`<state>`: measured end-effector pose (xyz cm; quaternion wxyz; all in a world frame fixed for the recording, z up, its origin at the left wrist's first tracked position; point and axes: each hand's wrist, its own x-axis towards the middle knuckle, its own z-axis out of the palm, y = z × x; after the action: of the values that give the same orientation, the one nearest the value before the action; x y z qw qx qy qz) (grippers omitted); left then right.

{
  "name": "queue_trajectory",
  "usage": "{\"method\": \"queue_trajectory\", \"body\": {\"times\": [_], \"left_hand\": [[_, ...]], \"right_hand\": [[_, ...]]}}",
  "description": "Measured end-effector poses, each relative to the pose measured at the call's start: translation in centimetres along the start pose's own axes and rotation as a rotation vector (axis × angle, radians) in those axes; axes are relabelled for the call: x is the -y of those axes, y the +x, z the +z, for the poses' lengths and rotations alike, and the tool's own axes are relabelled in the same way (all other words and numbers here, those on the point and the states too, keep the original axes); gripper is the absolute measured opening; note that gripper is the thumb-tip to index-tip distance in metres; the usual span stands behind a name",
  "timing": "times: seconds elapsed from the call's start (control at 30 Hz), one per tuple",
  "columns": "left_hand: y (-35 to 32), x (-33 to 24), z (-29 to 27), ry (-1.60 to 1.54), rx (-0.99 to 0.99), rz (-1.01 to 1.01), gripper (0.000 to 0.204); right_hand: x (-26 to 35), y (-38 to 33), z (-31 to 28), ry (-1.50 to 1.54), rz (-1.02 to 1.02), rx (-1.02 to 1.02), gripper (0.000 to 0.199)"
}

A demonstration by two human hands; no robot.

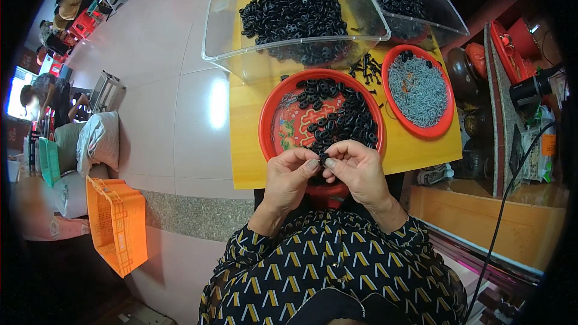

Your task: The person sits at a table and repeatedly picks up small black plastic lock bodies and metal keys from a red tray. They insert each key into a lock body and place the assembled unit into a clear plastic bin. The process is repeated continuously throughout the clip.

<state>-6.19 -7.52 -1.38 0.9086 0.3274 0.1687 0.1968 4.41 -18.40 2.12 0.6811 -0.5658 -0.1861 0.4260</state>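
Head view: left hand point(288, 176) and right hand point(356, 170) meet fingertip to fingertip over the near rim of the red tray point(269, 119), both pinched on a small black part point(323, 158); its long axis cannot be told

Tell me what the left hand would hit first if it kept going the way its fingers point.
Its fingers point right, so the left hand would probably first meet the small black plastic piece pinched between both hands, then the right hand.
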Motion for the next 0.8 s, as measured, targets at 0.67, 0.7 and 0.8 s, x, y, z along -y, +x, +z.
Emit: {"method": "queue_trajectory", "body": {"times": [0.67,0.7,0.8], "left_hand": [[0.08,0.79,-0.33,0.275,0.008,0.111,0.010],[0.11,0.68,-0.22,0.312,-0.003,0.106,0.009],[0.06,0.20,0.32,0.374,-0.020,0.086,0.008]], "right_hand": [[-0.67,-0.55,0.36,-0.188,-0.108,-0.054,0.010],[-0.60,-0.47,0.27,-0.193,-0.086,-0.048,0.010],[-0.22,-0.26,-0.07,-0.167,-0.026,-0.040,0.009]]}}
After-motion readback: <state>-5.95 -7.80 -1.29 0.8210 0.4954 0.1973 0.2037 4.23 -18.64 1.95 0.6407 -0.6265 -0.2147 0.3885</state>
